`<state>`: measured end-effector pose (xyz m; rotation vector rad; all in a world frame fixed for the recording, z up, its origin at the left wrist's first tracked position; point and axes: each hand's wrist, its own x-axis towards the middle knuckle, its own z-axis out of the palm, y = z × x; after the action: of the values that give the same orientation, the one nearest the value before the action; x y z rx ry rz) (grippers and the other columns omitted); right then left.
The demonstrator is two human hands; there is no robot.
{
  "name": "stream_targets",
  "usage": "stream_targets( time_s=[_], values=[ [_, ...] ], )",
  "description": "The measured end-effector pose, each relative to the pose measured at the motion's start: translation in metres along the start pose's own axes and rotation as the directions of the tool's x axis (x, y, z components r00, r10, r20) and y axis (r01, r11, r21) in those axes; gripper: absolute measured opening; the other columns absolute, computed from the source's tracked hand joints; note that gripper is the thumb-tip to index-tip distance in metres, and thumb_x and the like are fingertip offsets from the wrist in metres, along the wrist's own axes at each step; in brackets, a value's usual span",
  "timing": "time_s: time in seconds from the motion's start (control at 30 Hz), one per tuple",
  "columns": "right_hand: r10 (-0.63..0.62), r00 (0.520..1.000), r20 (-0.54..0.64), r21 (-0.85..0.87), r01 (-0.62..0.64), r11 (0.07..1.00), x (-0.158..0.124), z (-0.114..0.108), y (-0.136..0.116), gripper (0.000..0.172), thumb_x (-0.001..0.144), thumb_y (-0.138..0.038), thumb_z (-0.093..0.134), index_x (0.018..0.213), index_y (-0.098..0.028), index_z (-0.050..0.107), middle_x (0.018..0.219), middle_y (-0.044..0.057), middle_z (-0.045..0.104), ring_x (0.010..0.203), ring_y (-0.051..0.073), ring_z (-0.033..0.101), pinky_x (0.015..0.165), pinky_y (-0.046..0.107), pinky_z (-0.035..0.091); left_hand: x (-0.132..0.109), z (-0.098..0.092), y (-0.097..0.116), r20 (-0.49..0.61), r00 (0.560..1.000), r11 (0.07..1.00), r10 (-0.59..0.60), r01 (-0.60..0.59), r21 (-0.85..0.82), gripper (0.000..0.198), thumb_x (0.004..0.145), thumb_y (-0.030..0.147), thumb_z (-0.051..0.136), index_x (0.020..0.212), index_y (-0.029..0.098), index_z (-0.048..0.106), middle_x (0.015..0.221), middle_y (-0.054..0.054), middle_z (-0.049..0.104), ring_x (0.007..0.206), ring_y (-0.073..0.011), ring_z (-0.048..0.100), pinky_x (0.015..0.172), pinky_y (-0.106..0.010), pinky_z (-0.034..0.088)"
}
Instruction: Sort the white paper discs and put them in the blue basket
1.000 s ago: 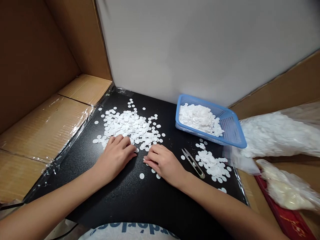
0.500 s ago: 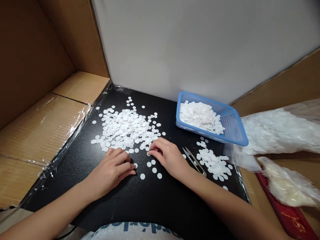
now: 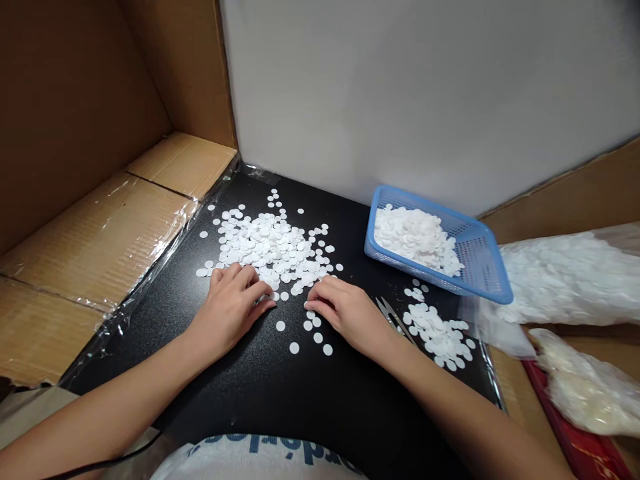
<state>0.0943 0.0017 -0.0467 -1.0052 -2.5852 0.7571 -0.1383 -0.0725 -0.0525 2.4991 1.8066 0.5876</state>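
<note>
Many small round white discs [image 3: 265, 243] lie in a loose pile on a black table top [image 3: 260, 393]. My left hand [image 3: 227, 300] rests at the near edge of this pile, fingers bent, with thumb and forefinger closing around a disc [image 3: 275, 296]. To its right, my right hand [image 3: 343, 310] pinches with thumb and forefinger at another disc [image 3: 310, 315], partly under the fingertips. Several single discs [image 3: 318, 338] lie flat in front of and between the hands. Thread snips [image 3: 393, 317] lie beside my right wrist, partly covered by the forearm.
A blue plastic basket [image 3: 493, 267] holding more discs stands at the back right. A smaller disc pile [image 3: 440, 337] lies before it. Clear bags, one filled with white pieces [image 3: 565, 277], lie further right over a red item [image 3: 565, 420]. Cardboard [image 3: 135, 220] borders the left side.
My left hand has left a loose disc and moved forward to the pile's edge. My right hand has drawn a disc slightly towards me. The view has shifted a little.
</note>
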Motion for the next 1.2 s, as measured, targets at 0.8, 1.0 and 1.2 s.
stream_targets(
  time_s=[0.8,1.0,1.2],
  values=[
    [-0.226,0.972,0.061,0.066,0.222,0.973,0.002,0.022,-0.026,0.007,0.094,-0.018,0.064,0.096,-0.021,0.07,0.09,0.004,0.062,0.082,0.016,0.061,0.073,0.028,0.05,-0.032,-0.016,0.01,0.029,0.969,0.946,-0.246,0.246,-0.212,0.007,0.094,0.023,0.061,0.088,0.023,0.064,0.092,-0.003,0.059,0.092,-0.023,0.047,0.078,-0.036,0.031],
    [-0.26,0.965,0.043,-0.005,0.261,0.965,0.007,0.014,-0.025,0.007,0.094,-0.015,0.061,0.088,-0.018,0.062,0.088,0.004,0.062,0.082,0.019,0.057,0.075,0.032,0.044,-0.041,-0.017,0.005,-0.008,0.963,0.946,-0.27,0.263,-0.187,0.005,0.091,0.025,0.069,0.089,0.024,0.065,0.09,-0.002,0.06,0.091,-0.0227,0.049,0.078,-0.036,0.028],
    [-0.298,0.947,0.12,-0.059,0.306,0.95,0.019,0.015,-0.028,0.012,0.098,-0.022,0.059,0.088,-0.019,0.065,0.087,0.004,0.064,0.08,0.018,0.057,0.079,0.033,0.039,-0.043,-0.012,0.012,-0.009,0.979,0.971,-0.205,0.203,-0.128,0.01,0.091,0.03,0.069,0.088,0.022,0.065,0.088,-0.002,0.062,0.089,-0.0229,0.05,0.079,-0.037,0.028]
  ],
)
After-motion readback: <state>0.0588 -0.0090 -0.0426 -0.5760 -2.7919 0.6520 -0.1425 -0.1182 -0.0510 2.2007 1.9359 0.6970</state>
